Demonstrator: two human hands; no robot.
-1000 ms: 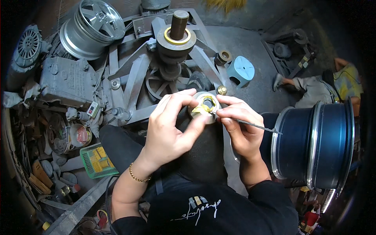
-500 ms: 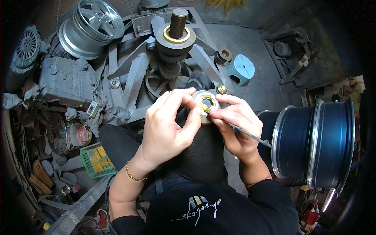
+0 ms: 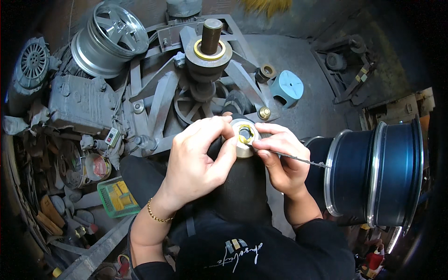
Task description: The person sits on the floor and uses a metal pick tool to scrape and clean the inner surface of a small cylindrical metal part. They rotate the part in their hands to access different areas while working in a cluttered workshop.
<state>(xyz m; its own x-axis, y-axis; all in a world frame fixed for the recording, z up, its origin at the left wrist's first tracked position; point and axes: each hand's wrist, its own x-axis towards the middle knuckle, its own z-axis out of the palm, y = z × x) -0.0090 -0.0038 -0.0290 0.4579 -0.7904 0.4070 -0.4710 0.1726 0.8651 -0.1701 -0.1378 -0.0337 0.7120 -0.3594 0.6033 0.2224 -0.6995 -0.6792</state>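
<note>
Being held above the dark trouser leg [image 3: 245,189]: pale round part [image 3: 243,151], bore turned toward the camera. Yellow material [image 3: 241,139] is seen around the bore, edge ragged.

Hands: left hand [image 3: 198,151] is set on the rim at 9 o'clock, thumb and forefinger nearly closed on it. Right hand [image 3: 285,163] is at 3 o'clock, fingertips at the rim, thin dark tool [image 3: 301,160] pinched in it, tail pointed between 3 and 4 o'clock.

Progress, judged: mid-job. Done: part steadied, tool in grip beside the bore. Left: yellow neither even nor cleared; whether it is being added or removed can't be told. Part and tool not yet set down. Working end is hidden by fingers, so contact can't be confirmed.

Around the part: threaded spindle [image 3: 212,37] at 11, blue stool [image 3: 290,85] between 1 and 2, dark blue wheel barrel [image 3: 352,177] at 4, green basket [image 3: 105,197] at 8.
</note>
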